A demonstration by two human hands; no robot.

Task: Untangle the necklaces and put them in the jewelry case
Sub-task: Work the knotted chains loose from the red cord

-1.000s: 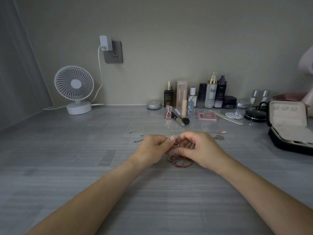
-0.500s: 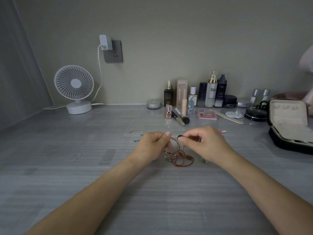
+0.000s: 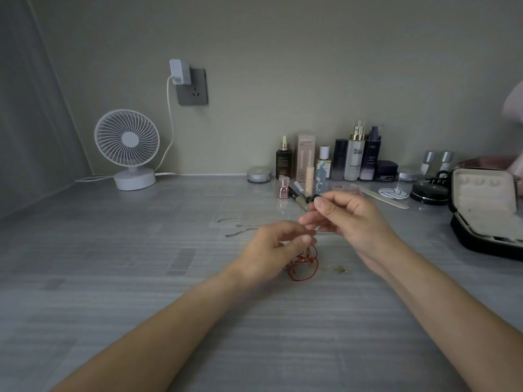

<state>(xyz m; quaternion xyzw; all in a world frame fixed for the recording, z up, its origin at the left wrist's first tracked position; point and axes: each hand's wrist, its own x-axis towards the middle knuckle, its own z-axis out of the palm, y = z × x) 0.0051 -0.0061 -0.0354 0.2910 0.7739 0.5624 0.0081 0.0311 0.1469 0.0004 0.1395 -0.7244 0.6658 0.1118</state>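
Note:
A tangle of red cord necklace (image 3: 307,264) lies on the grey table (image 3: 141,264) in the middle. My left hand (image 3: 271,247) sits over its left part, with fingertips pinching strands at the top of the tangle. My right hand (image 3: 351,219) is raised up and to the right of it, thumb and forefinger pinched on a small dark necklace end (image 3: 313,198). Two thin silver chains (image 3: 243,223) lie stretched out behind my left hand. A small greenish pendant (image 3: 339,269) rests right of the tangle. The black jewelry case (image 3: 464,233) stands open at the right edge, its beige inside showing.
Cosmetic bottles (image 3: 353,157), a pink perfume bottle (image 3: 283,188), brushes, a nail file and a round black compact (image 3: 428,192) line the back of the table. A white desk fan (image 3: 128,148) stands at the back left, its cable running to a wall socket.
My hands have moved apart. The right hand rose up and to the right with the dark end pinched, while the left stayed low on the red tangle. The greenish pendant now shows.

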